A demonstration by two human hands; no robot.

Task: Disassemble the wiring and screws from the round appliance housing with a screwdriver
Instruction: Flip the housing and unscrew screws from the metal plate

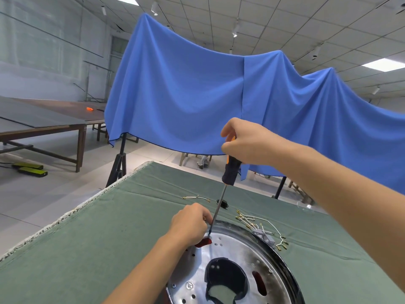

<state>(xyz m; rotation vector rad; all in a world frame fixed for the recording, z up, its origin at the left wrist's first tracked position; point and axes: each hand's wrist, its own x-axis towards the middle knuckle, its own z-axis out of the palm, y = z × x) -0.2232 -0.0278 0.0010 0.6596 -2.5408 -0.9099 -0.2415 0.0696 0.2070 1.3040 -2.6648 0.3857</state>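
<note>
The round appliance housing (236,266) lies flat on the green-covered bench (92,233), at its near edge, with its shiny perforated metal plate facing up and a dark, irregular opening at its centre. All else is placed from this housing.

Above its far-left rim the right hand (245,142) is curled round the top of the black-and-orange handle of a screwdriver (221,194). The tool stands nearly upright, tilted slightly, and its tip meets the plate just inside the far-left rim, beside a red slot.

The left hand (189,222) rests on that same far-left rim, fingers bent, with fingertips pinched close against the lower shaft near the tip; whether they actually grip it cannot be told.

Just beyond the housing's far-right rim lies a tangle of loose white wires (260,227) with brass terminals, touching a small grey part at the rim. Farther back on the bench, beyond the far rim, lie a single short wire (196,198) and a small black component (222,203).

A blue cloth (186,91) hangs on stands well behind the housing.
</note>
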